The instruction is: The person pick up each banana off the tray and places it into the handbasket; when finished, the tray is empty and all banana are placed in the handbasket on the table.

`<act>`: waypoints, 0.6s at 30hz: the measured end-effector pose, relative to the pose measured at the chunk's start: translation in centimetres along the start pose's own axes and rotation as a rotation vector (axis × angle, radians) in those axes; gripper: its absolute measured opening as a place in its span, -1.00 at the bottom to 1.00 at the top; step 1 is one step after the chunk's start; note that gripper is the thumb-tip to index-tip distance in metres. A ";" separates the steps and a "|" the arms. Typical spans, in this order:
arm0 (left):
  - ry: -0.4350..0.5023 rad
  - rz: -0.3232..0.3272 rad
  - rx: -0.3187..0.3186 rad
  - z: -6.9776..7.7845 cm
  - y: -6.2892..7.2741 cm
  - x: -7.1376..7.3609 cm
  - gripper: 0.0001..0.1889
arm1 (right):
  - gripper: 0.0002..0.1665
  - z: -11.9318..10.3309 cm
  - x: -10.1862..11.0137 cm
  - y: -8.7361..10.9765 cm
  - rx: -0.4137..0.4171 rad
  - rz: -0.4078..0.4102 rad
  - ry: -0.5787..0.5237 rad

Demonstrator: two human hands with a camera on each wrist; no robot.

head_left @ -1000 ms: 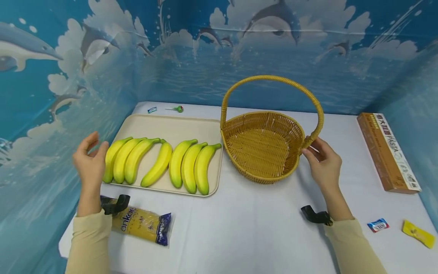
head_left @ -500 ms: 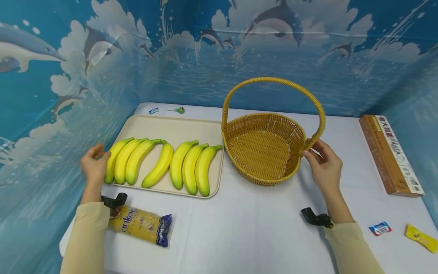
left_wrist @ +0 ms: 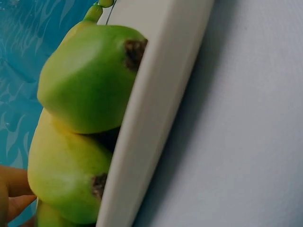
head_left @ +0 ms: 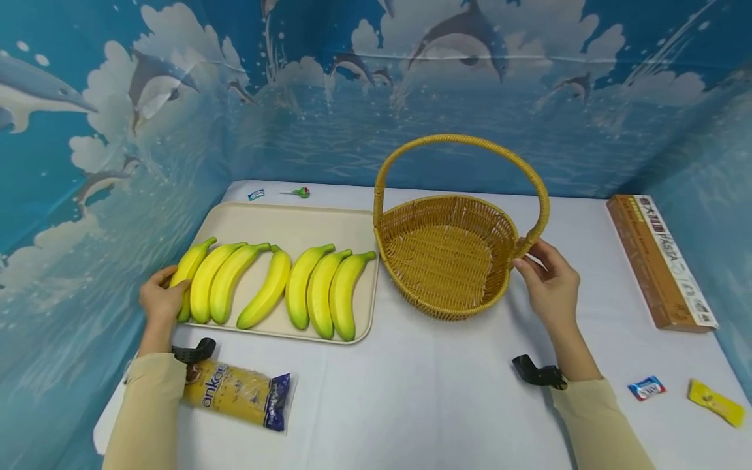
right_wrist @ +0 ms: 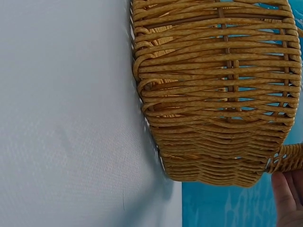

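Several yellow bananas with green tips point(head_left: 323, 294) lie side by side in a cream tray point(head_left: 282, 219). At the tray's left end my left hand point(head_left: 161, 297) grips the leftmost banana point(head_left: 189, 264), thumb on its near side. The left wrist view shows green banana ends point(left_wrist: 90, 80) at the tray wall point(left_wrist: 156, 109) and part of my fingers point(left_wrist: 14, 189) low on the left. To the right stands a woven basket point(head_left: 449, 261) with a tall hoop handle and nothing inside. My right hand point(head_left: 552, 281) pinches the foot of that handle point(right_wrist: 286, 158) at the basket's right side.
A yellow pasta bag point(head_left: 235, 395) lies below the tray, partly under my left wrist. On the far right is a brown pasta box point(head_left: 660, 261), with two small wrapped sweets point(head_left: 647, 388) nearer me. A lollipop point(head_left: 301, 192) and a small wrapper point(head_left: 256, 194) lie behind the tray.
My left hand has come down from the air left of the tray onto the leftmost banana, which has shifted slightly left. My right hand keeps its hold on the basket handle.
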State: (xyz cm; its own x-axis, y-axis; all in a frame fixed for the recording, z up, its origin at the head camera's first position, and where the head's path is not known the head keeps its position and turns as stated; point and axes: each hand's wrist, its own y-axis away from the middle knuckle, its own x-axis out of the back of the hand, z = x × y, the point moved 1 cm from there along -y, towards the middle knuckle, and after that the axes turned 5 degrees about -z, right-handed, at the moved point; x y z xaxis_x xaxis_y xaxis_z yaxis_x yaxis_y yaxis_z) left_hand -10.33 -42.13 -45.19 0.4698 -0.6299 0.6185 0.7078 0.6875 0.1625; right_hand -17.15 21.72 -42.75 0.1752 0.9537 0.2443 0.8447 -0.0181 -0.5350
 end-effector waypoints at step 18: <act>0.177 0.017 -0.042 5.4 5.4 0.4 -0.47 | -0.45 -0.6 0.1 0.0 -0.020 -0.001 -0.002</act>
State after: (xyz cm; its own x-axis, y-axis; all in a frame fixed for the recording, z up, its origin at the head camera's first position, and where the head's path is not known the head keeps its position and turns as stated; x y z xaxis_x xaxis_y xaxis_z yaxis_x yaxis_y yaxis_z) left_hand -9.17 -36.73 -39.86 0.5652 -0.6745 0.4750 0.7184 0.6855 0.1184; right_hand -16.85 21.62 -42.22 0.1730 0.9544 0.2433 0.8548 -0.0227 -0.5185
